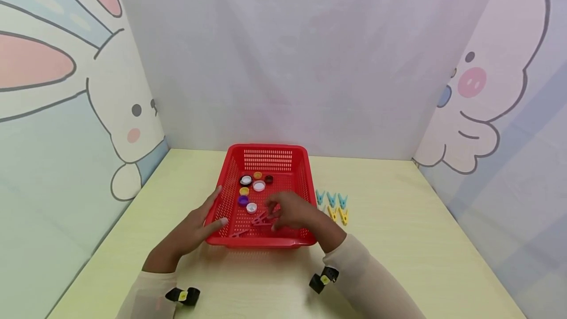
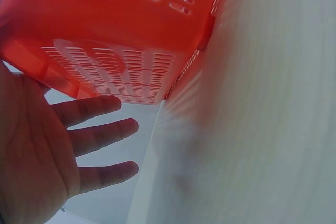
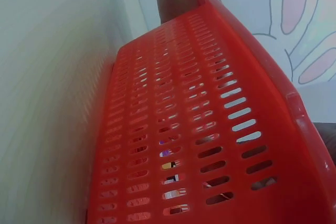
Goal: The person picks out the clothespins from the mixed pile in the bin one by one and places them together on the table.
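Observation:
A red plastic basket (image 1: 269, 146) stands on the table, with several bottle caps (image 1: 259, 186) and pink clothespins (image 1: 259, 220) inside. My left hand (image 1: 191, 233) rests at the basket's left rim, its thumb reaching over the edge. In the left wrist view, three fingers (image 2: 105, 135) of that hand stretch out straight and spread beside the basket wall. Inside the basket, my right hand (image 1: 291, 210) bends its fingers down close around the clothespins; I cannot tell whether it pinches one. The basket's slotted wall (image 3: 173, 93) hides those fingers in the right wrist view.
Right of the basket, blue clothespins (image 1: 331, 199) lie in a row, with yellow clothespins (image 1: 343, 215) nearer to me. A pale clothespin is partly visible by the basket's side. The pale table (image 1: 390, 230) meets a grey curtain (image 1: 292, 63) behind and printed cartoon panels at both sides.

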Action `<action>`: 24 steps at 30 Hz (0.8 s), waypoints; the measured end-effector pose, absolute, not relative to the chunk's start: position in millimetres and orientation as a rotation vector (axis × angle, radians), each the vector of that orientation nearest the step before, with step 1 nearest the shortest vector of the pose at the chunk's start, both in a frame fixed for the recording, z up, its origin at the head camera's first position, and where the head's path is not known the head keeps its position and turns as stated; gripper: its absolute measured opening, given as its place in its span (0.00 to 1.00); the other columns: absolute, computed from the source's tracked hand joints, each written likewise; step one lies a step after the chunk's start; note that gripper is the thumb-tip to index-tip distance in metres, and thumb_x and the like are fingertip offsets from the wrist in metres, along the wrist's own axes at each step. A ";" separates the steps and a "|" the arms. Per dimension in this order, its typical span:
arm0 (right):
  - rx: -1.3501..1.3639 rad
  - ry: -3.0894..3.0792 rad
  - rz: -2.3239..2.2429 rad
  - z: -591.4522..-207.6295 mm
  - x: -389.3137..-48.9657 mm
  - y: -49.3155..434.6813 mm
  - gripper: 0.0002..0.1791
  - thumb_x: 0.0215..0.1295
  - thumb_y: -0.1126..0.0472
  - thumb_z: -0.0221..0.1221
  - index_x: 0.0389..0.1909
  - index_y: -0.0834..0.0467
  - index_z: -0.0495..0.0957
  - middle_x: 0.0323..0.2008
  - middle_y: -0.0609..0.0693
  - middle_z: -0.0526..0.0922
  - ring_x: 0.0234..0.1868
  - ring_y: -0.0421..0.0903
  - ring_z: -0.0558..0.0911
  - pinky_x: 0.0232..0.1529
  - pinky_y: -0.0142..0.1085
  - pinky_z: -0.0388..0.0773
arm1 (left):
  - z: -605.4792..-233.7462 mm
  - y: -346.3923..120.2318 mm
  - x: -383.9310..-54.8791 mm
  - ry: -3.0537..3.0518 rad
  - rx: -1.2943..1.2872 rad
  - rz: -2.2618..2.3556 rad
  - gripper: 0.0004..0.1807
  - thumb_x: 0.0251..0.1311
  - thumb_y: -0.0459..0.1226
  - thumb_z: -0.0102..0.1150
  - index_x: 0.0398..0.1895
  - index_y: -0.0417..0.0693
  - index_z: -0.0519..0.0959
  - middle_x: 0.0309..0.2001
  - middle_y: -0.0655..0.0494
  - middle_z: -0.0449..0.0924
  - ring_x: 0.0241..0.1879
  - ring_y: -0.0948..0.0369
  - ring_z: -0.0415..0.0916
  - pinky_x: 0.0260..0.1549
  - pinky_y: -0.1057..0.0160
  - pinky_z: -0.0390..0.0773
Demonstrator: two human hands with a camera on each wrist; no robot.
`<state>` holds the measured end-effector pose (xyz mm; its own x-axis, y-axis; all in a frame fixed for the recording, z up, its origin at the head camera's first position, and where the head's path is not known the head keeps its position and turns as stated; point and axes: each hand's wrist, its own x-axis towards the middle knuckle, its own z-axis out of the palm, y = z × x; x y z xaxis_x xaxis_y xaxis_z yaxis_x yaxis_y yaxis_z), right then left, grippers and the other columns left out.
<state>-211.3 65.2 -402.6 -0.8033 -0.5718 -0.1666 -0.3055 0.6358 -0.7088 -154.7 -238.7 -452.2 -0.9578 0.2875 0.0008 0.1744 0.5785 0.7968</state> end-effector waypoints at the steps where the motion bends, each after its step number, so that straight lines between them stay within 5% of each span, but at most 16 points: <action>1: -0.702 2.484 -0.997 -402.5 -211.1 65.0 0.32 0.54 0.71 0.80 0.62 0.61 0.85 0.48 0.51 0.88 0.53 0.52 0.92 0.49 0.49 0.94 | -452.1 -238.8 -154.8 2.674 0.392 1.331 0.59 0.70 0.57 0.66 0.92 0.58 0.38 0.66 0.39 0.78 0.53 0.55 0.81 0.46 0.58 0.93; 24: -1.013 2.601 -1.056 -402.0 -210.6 68.4 0.30 0.58 0.71 0.79 0.63 0.55 0.87 0.53 0.54 0.92 0.49 0.48 0.94 0.47 0.40 0.93 | -453.1 -239.2 -155.5 2.674 0.383 1.318 0.59 0.70 0.57 0.66 0.92 0.58 0.38 0.66 0.39 0.78 0.53 0.55 0.81 0.47 0.57 0.93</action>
<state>-210.6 68.4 -402.0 -0.7585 -0.6435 0.1024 -0.5329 0.5222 -0.6658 -155.5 -239.2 -453.1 -0.9584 0.2851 -0.0089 0.1667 0.5849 0.7938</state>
